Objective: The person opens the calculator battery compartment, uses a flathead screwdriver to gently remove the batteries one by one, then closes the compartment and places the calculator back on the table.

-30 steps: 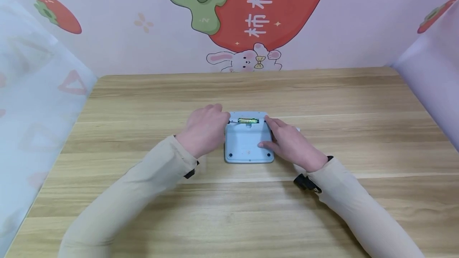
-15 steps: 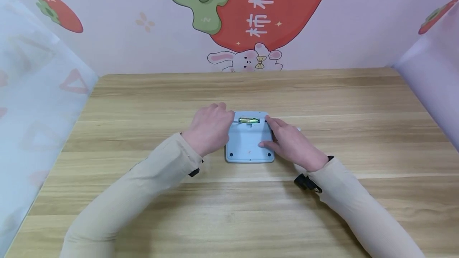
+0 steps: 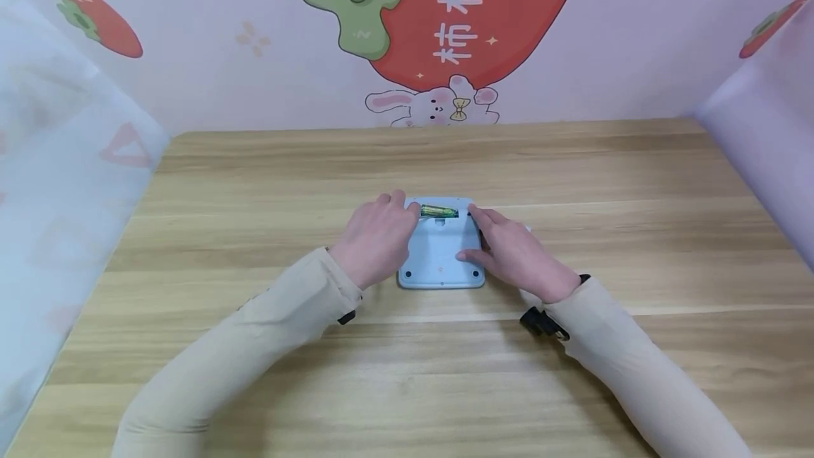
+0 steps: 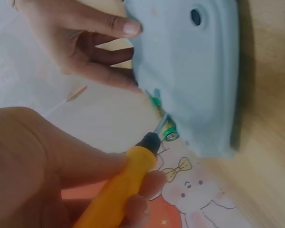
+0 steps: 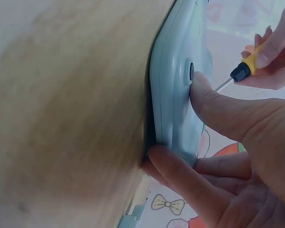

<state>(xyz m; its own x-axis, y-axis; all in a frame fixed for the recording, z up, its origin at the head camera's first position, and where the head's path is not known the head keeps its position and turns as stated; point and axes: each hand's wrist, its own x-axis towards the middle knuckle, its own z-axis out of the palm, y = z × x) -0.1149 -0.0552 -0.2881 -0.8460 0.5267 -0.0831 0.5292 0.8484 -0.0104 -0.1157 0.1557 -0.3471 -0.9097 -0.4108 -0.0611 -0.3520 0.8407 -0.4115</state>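
Observation:
A light blue, calculator-like device (image 3: 440,253) lies underside up on the table, its slim battery slot at the far end. In that slot sits a green and gold battery (image 3: 437,211), its left end raised. My left hand (image 3: 379,237) grips a yellow-handled screwdriver (image 4: 116,190) with a black collar. The thin metal shaft (image 4: 160,124) reaches the battery near its raised end in the left wrist view. My right hand (image 3: 511,256) holds the device by its right side, thumb on the underside and fingers along the edge (image 5: 180,175).
The wooden table (image 3: 407,373) extends around the device. Partly hidden behind my right hand is a pale blue piece (image 5: 128,221). A printed cloth backdrop (image 3: 222,76) rises behind the table's far edge, with more cloth at both sides.
My left hand has moved slightly right over the device. The battery lay level in its slot before; its left end now stands raised. The right hand has stayed in place.

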